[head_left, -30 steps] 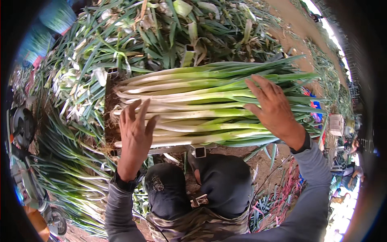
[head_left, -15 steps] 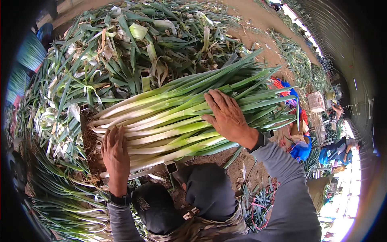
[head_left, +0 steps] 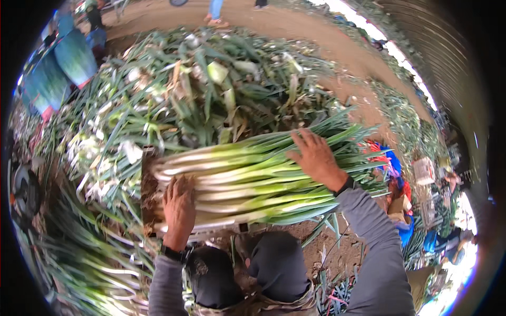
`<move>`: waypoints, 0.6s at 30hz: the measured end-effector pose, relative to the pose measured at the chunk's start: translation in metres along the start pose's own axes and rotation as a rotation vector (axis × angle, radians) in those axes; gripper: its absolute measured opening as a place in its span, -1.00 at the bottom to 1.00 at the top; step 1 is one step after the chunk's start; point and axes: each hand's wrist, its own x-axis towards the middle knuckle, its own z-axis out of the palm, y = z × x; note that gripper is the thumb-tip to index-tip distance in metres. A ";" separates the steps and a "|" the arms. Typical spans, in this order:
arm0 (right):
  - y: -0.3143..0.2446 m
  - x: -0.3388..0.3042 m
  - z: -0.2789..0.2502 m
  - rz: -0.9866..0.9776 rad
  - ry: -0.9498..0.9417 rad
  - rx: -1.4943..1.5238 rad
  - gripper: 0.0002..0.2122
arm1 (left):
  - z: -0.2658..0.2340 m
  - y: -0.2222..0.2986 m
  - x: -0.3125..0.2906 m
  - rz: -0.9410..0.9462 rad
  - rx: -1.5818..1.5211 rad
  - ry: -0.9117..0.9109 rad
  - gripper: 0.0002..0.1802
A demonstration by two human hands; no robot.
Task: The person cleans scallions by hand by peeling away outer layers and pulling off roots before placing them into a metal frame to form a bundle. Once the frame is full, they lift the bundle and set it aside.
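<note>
A wide bundle of long green onions (head_left: 247, 181) lies across a metal rack (head_left: 243, 227) in front of me, white root ends to the left and green leaves to the right. My left hand (head_left: 179, 209) rests flat on the white stalks near the roots, fingers extended. Farther right, my right hand (head_left: 319, 160) lies on the green leaves with its fingers stretched out. Neither hand is wrapped around a stalk. At the root end stands an upright plate (head_left: 149, 181) of the rack, partly covered with dirt and roots.
Beyond the rack rises a heap of discarded leaves (head_left: 211, 89). More green onions (head_left: 100, 263) lie at the lower left. Wrapped bundles (head_left: 74, 58) stand at the far left. A person's legs (head_left: 215, 10) show at the back; another person (head_left: 458, 245) is at far right.
The view has tilted, so the rack and hands sit lower and farther right, and a person's legs now show at the back. Both hands still rest on the green onions.
</note>
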 end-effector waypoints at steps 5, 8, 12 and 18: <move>0.003 -0.007 0.016 0.045 -0.111 -0.079 -0.47 | -0.001 0.004 0.009 -0.001 0.072 0.003 -0.57; -0.005 -0.002 0.029 0.032 -0.090 -0.040 -0.48 | 0.005 -0.010 0.006 0.008 0.061 0.037 -0.53; 0.032 0.000 0.053 -0.091 -0.057 0.129 -0.56 | 0.001 -0.021 -0.007 0.003 -0.221 0.188 -0.74; -0.010 -0.049 -0.061 0.113 -0.065 0.785 -0.51 | -0.087 -0.011 -0.093 -0.031 -0.629 0.239 -0.63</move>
